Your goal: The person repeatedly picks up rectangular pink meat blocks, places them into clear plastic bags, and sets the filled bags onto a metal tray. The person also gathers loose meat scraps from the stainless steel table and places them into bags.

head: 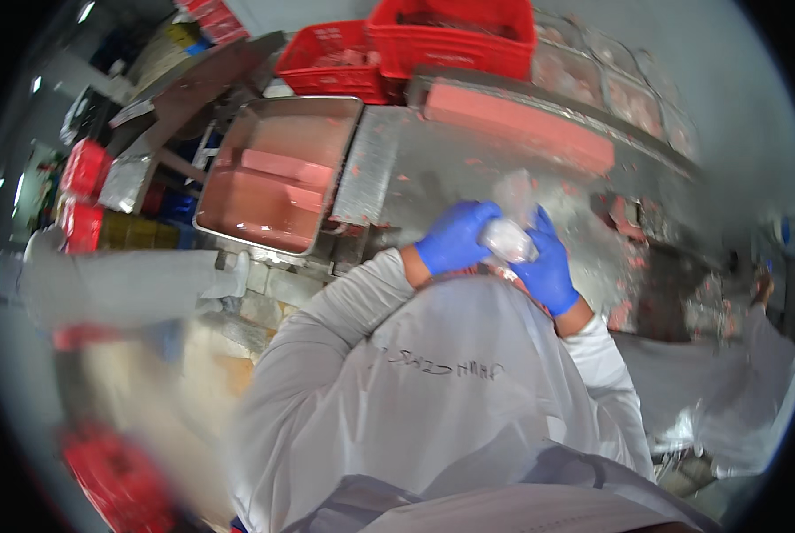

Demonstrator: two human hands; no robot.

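Observation:
Both my hands wear blue gloves and meet over the near edge of a steel worktable [430,156]. Between them is a bunched clear plastic bag [512,241], one end of it spread toward the table. My left hand [460,233] grips its left side, and my right hand [549,266] has hold of the right side. Whether anything is inside the bag, I cannot tell. Beyond my hands a long pink meat-like block [517,123] lies along the back of the table. Small pink scraps are scattered around it.
Left of the table, a steel tray [237,160] holds pink slabs [287,166] in liquid. Red crates [454,50] stand at the back, beside clear bags [627,93] of pale pieces. One person [130,280] is at the left, another [737,393] at the right. My apron bears writing.

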